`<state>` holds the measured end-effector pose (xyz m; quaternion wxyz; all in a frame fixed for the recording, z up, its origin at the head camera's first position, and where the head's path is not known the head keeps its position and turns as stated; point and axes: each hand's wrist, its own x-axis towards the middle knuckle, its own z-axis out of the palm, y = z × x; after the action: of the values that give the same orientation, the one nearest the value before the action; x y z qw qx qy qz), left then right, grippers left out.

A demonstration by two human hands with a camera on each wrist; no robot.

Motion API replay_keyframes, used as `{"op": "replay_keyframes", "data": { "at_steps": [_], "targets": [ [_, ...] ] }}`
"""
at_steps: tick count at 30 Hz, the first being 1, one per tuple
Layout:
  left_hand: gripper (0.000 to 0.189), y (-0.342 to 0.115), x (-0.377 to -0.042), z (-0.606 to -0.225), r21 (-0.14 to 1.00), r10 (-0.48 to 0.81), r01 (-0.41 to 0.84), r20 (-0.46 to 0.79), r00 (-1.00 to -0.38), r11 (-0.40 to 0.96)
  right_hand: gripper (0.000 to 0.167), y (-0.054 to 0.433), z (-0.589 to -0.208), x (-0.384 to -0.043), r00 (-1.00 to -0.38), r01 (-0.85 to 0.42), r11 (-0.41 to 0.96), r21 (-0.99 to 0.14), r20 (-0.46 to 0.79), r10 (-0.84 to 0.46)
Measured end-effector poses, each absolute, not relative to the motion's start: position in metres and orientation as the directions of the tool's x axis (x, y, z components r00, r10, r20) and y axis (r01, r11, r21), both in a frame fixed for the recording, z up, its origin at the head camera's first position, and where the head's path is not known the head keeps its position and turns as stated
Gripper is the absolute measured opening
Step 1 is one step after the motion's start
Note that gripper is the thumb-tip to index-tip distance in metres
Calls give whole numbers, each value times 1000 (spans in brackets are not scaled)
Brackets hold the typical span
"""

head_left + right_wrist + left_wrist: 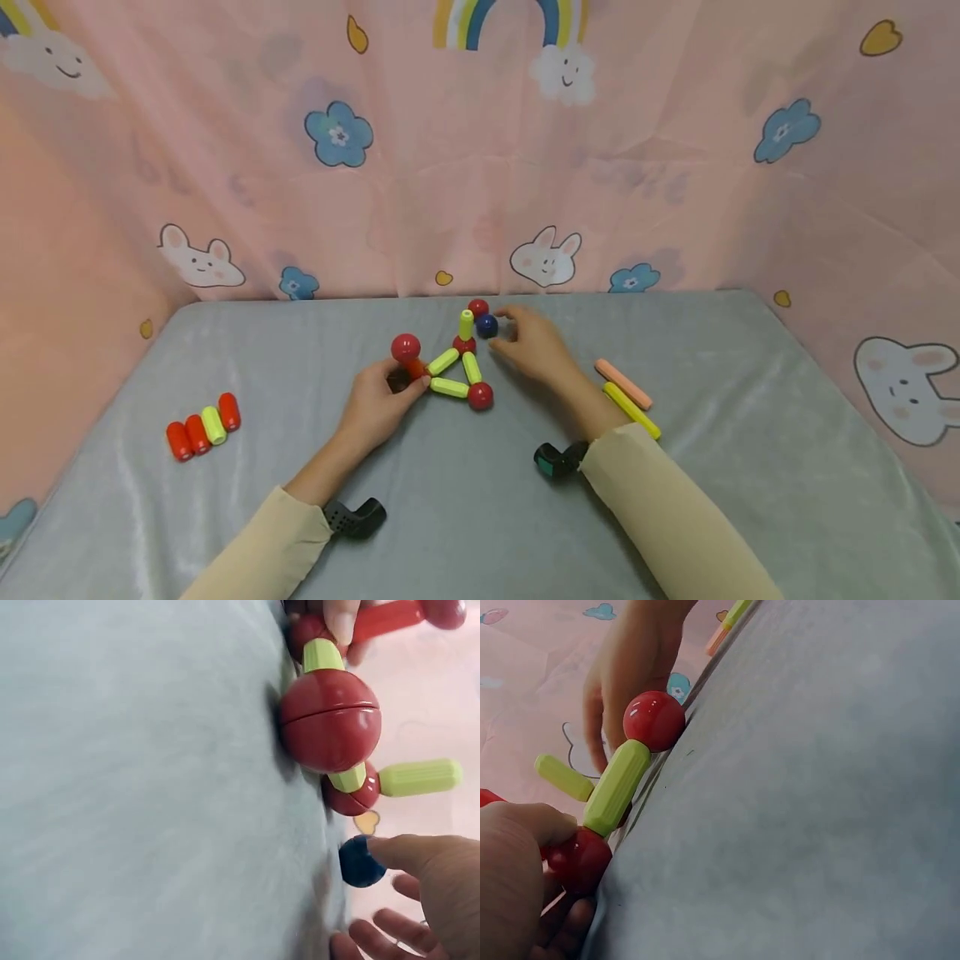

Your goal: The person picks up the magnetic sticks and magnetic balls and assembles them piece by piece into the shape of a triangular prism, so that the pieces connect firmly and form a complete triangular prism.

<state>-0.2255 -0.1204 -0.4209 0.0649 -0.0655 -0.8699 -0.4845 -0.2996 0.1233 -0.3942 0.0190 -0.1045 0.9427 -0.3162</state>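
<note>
My left hand (377, 402) pinches the red ball (580, 860) at the left corner of a triangle of three yellow-green rods (450, 387) with red balls at its corners. From that corner stands a red rod (386, 620) topped by a red ball (406, 347). Another yellow-green rod (420, 777) rises from the far corner. My right hand (534, 342) is at the blue ball (487, 326), fingers spread apart; its thumb overlaps the ball's edge in the right wrist view. Behind the blue ball lies a red ball (478, 307).
At the left, three short red rods (178, 441) and one yellow-green rod (213, 425) lie in a row. An orange stick (624, 383) and a yellow stick (632, 410) lie beside my right forearm. A pink printed curtain (450, 183) hangs behind the grey table (465, 517).
</note>
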Motion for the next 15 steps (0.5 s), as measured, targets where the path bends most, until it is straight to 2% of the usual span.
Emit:
{"op": "replay_keyframes", "data": {
  "at_steps": [3,6,12,15],
  "targets": [
    [24,-122,-226,-422,845,41,188,194,-980,500,52,117,-393,-309,-977,-194,789,-583,39,-211],
    [25,-124,-227,-421,860,29,179,188,-982,478,46,113,-393,-315,-969,-231,785,-574,64,-239],
    [26,-123,-227,-419,852,43,176,178,-983,493,42,113,-394,-319,-939,-320,792,-520,64,-338],
    [26,-123,-228,-420,847,63,175,166,-984,501,40,113,-396,-320,-938,-316,798,-514,44,-343]
  ]
}}
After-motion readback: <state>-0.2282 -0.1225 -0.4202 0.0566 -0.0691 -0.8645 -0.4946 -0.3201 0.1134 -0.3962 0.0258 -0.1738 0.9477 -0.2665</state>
